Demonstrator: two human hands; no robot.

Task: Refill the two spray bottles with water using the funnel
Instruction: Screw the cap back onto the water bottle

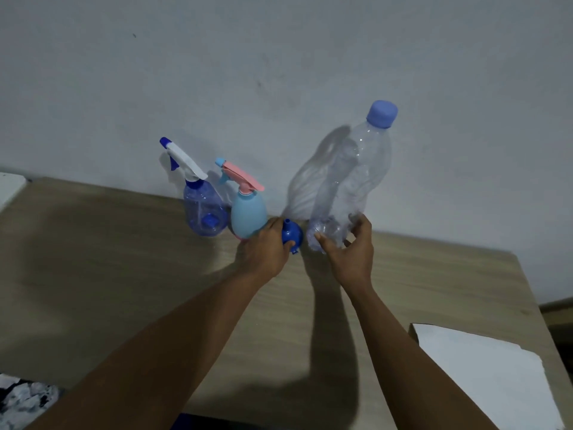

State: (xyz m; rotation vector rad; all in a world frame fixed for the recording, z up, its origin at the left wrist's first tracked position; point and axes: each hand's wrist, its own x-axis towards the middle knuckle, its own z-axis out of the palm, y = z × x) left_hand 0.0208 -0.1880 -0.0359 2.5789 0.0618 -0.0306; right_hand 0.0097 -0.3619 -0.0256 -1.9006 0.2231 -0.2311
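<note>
Two spray bottles stand by the wall: a clear blue one (pixel 203 209) with a white and blue trigger, and a light blue one (pixel 248 217) with a pink trigger. A small blue funnel (pixel 292 234) lies spout up on the table between them and a tall clear water bottle (pixel 350 184) with a blue cap. My left hand (pixel 265 251) curls around the funnel. My right hand (pixel 348 251) has its fingers spread around the base of the water bottle, touching it.
The wooden table (pixel 124 274) runs up to a grey wall. A white sheet (pixel 493 377) lies at the near right corner. A patterned cloth (pixel 24 398) shows at the lower left, and a white object (pixel 9 187) at the far left edge.
</note>
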